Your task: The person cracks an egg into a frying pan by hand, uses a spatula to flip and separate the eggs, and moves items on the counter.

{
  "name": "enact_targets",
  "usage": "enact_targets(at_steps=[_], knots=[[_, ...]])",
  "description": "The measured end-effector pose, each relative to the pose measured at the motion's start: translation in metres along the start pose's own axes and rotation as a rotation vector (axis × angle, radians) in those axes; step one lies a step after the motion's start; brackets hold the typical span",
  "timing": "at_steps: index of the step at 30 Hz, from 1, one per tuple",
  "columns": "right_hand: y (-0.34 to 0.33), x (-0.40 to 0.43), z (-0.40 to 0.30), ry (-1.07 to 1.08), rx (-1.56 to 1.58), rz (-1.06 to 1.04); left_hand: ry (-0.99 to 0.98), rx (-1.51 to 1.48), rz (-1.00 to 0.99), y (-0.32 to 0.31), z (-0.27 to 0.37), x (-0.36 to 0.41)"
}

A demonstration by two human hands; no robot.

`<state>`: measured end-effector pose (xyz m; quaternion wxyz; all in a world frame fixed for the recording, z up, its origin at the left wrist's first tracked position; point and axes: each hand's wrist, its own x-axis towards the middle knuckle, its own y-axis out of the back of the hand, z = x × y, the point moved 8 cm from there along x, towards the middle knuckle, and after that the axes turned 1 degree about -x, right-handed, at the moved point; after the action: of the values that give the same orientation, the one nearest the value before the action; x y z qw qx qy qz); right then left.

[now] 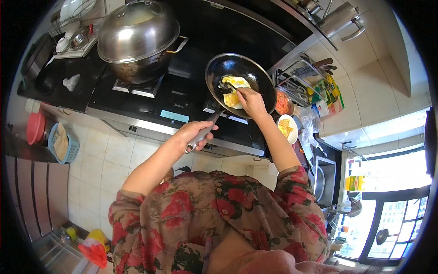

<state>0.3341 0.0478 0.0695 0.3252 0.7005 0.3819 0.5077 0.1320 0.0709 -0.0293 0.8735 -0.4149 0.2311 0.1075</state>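
Note:
My left hand (184,133) is closed around the grey handle (202,134) of a dark frying pan (261,73) over the right side of the gas hob. Over the pan, my right hand (254,102) grips a thin dark utensil (232,86), perhaps chopsticks, mostly hidden by the fingers. Its tip touches the egg in the pan. One piece of egg (237,81), white with yellow patches, lies farther back. A browner, folded-looking piece (231,100) lies nearer me, partly behind my right hand.
A large wok (137,70) under a domed steel lid (137,37) occupies the left burner. Right of the pan stand a bowl of cut red pieces (282,102), perhaps tomato, and a white bowl (293,132) holding yellow food. Beyond are a knife rack (297,80) and sink (325,178).

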Motion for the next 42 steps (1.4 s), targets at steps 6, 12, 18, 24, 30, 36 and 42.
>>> enact_targets(at_steps=[6, 12, 18, 24, 30, 36, 42], knots=[[0.024, 0.003, -0.001, -0.167, 0.069, 0.009, -0.019, -0.016, -0.006, 0.001, 0.001, 0.0], [0.014, -0.007, -0.003, -0.059, 0.003, 0.0, -0.023, -0.007, -0.003, -0.002, 0.001, -0.001], [0.012, -0.011, -0.005, -0.101, 0.031, -0.035, -0.021, -0.02, -0.002, -0.002, 0.002, -0.002], [0.009, -0.012, 0.0, -0.094, 0.003, 0.005, -0.012, -0.029, -0.012, -0.004, -0.001, -0.002], [0.008, -0.011, 0.013, -0.114, 0.035, 0.06, -0.013, -0.015, -0.013, -0.001, -0.001, 0.001], [0.024, -0.014, 0.055, -0.355, 0.216, 0.182, -0.018, 0.005, -0.007, -0.001, 0.0, 0.001], [0.059, -0.031, 0.079, -0.539, 0.509, 0.214, -0.021, 0.003, -0.005, -0.001, -0.002, -0.001]])
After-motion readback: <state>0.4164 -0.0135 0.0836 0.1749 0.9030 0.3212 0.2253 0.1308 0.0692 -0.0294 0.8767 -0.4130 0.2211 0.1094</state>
